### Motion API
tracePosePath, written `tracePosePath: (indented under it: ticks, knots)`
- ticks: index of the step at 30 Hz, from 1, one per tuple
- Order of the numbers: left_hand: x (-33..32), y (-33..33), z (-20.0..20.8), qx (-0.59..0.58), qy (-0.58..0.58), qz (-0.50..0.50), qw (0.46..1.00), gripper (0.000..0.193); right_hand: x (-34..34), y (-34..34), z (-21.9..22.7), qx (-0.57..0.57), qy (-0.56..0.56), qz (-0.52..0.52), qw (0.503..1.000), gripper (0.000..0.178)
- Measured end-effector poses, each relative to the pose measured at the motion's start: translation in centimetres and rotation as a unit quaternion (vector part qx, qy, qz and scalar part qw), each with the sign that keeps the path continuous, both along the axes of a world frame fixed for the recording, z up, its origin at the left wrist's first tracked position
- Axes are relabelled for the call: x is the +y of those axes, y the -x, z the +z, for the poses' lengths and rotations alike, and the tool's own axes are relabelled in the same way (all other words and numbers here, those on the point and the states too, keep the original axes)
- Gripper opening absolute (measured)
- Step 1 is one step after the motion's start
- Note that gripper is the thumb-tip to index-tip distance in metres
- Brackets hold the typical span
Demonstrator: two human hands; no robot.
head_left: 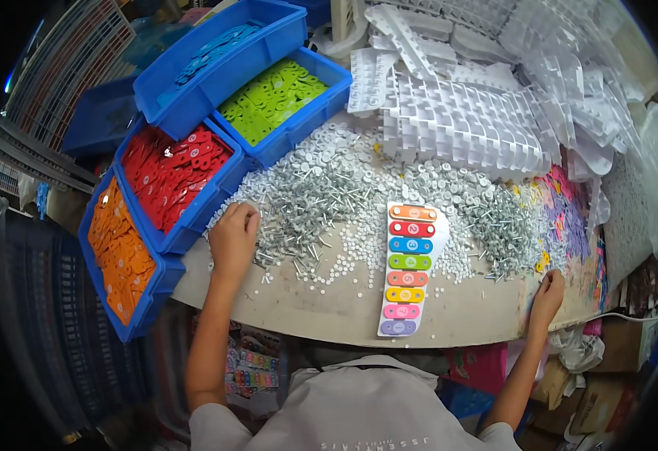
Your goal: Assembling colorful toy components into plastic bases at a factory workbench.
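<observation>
A toy xylophone (407, 270) lies upright before me on the table, its white base carrying a column of coloured bars. White round caps show at the ends of the top orange and red bars; the lower bars show bare holes. At the left edge of the heap of metal screws (310, 218), my left hand (235, 231) has its fingers curled down and closed; whatever they hold is hidden. My right hand (547, 292) rests near the table's right front edge, fingers pinched together beside small yellow pieces (543, 262). What lies in that pinch is too small to make out.
Blue bins hold orange bars (121, 252), red bars (175, 177), green bars (275, 100) and blue bars (217, 52). White plastic bases (456, 120) pile up at the back. Small white caps (351, 248) scatter mid-table. Purple and pink bars (565, 214) lie far right.
</observation>
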State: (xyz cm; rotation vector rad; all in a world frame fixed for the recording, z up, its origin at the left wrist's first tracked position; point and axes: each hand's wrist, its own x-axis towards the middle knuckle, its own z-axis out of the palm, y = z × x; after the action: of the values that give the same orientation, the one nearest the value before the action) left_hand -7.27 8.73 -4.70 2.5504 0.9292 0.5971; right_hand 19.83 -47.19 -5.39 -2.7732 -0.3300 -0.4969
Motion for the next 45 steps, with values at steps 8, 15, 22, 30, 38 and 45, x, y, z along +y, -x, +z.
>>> tracePosePath:
  ticks: [8, 15, 22, 30, 38, 45]
  knots:
    - [0.9, 0.0, -0.8, -0.038, 0.014, 0.017, 0.999, 0.009, -3.3, -0.9, -0.2, 0.04, -0.052, 0.008, 0.998, 0.008]
    - [0.0, 0.0, 0.6, 0.019, 0.024, 0.016, 0.999, 0.01, -2.8, -1.2, -1.1, 0.018, 0.013, 0.015, 1.0, 0.008]
    - [-0.1, 0.9, -0.4, -0.012, 0.035, 0.045, 0.998, 0.012, -3.2, -0.9, -1.1, 0.02, 0.036, 0.004, 0.999, 0.006]
    - [0.1, 0.3, -0.6, 0.025, -0.007, 0.031, 0.999, 0.012, 8.8, 3.4, 4.4, 0.029, -0.303, 0.079, 0.949, 0.011]
    - [-4.5, -1.4, 4.1, -0.045, 0.1, 0.018, 0.994, 0.009, 20.1, 8.1, 4.9, 0.443, -0.468, 0.206, 0.736, 0.005]
    - [-11.0, -4.8, 3.6, -0.166, 0.554, -0.132, 0.805, 0.008, 22.3, 6.7, 3.4, 0.472, -0.472, 0.21, 0.714, 0.007]
